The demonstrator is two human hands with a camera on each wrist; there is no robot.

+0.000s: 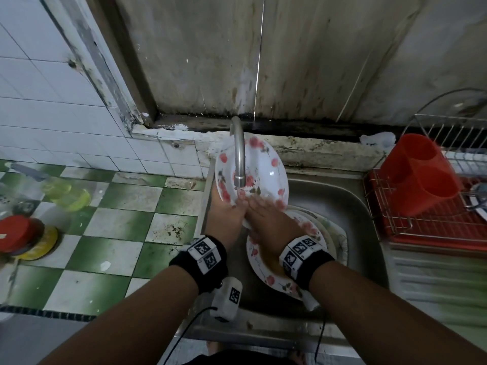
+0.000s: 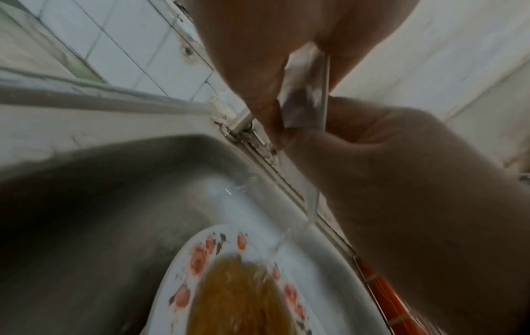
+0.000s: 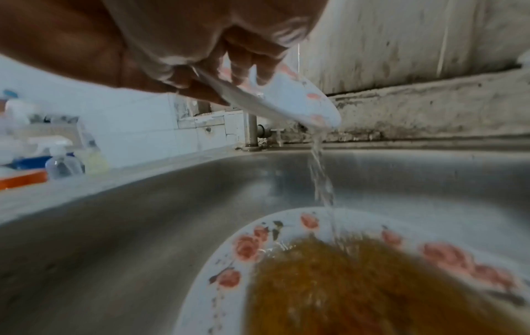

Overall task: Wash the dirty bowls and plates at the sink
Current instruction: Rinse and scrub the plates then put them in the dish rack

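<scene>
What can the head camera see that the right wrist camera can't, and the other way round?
Only the head view shows the red cutlery holder in the wire rack and the left hand. Only the right wrist view shows water spilling off the tilted plate and bottles on the counter. Both show the right hand, that held plate and the dirty plate in the sink.

Black wristbands point(image 1: 210, 270) with white coded tags
</scene>
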